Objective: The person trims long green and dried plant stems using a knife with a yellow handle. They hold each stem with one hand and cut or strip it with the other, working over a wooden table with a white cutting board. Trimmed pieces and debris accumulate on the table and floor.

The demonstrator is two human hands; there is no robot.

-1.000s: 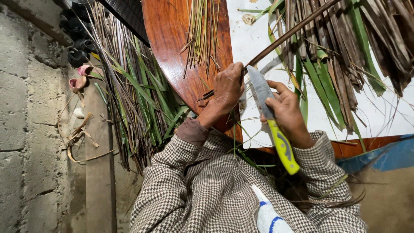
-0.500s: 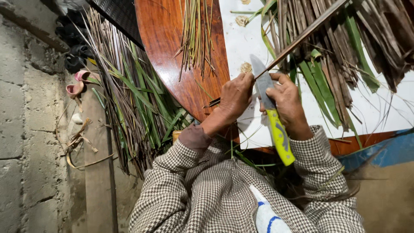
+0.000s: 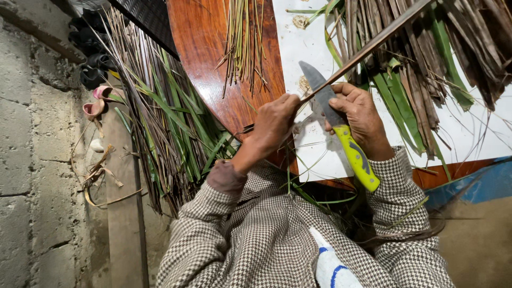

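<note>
Mid-scrape, we reckon: left hand (image 3: pixel 274 121) pinching the palm midrib (image 3: pixel 368 49), right hand (image 3: pixel 362 114) gripping the knife (image 3: pixel 341 133); steady blade angle next.

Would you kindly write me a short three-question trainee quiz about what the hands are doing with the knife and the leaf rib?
1. True or false: the right hand grips the steel-bladed knife with the yellow-green handle.
2. Which hand pinches the long thin brown leaf rib? A) left hand B) right hand
3. Fill in: green and dried leaves are heaped on the white ______.

Key: 1 true; 2 A; 3 sheet.
</note>
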